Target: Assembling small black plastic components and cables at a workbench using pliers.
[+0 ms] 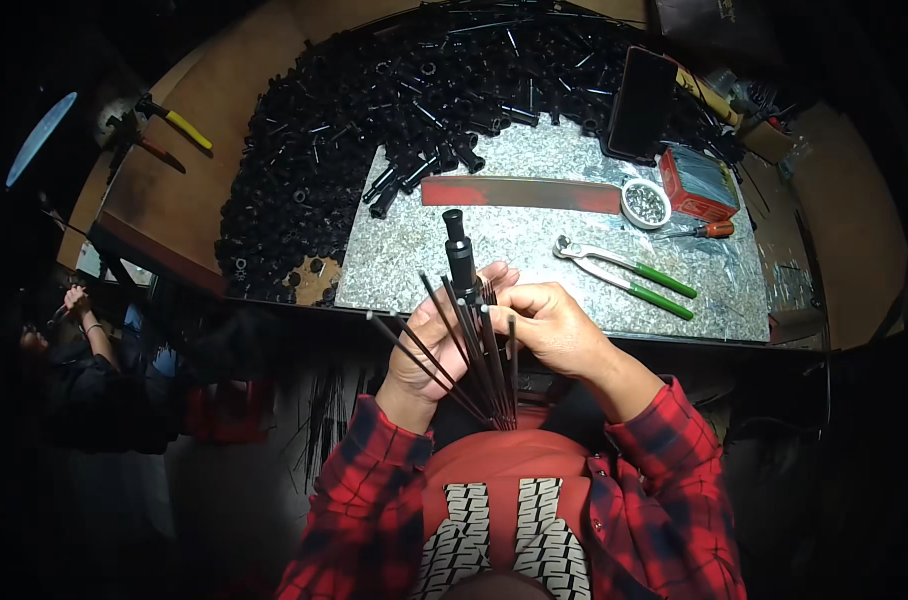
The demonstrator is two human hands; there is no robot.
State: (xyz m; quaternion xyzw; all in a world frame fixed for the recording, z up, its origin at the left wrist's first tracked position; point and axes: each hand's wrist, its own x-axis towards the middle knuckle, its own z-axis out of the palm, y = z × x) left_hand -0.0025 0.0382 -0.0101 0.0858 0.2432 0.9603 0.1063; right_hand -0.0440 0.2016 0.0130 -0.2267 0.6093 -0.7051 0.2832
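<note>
While the left hand (pixel 436 345) is wrapped around a black tube-shaped hub (pixel 461 255) and the bunch of thin black rods (pixel 474 370) fanning down from it, the right hand (pixel 546 322) pinches the top of one rod right beside the hub. All this is held just in front of the speckled metal plate (pixel 534 250), near green-handled pincers (pixel 629 275). A heap of black plastic parts (pixel 354 110) sits behind it.

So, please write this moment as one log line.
left hand: holds black hub | right hand: pinches thin black rods | pliers: on bench
</note>
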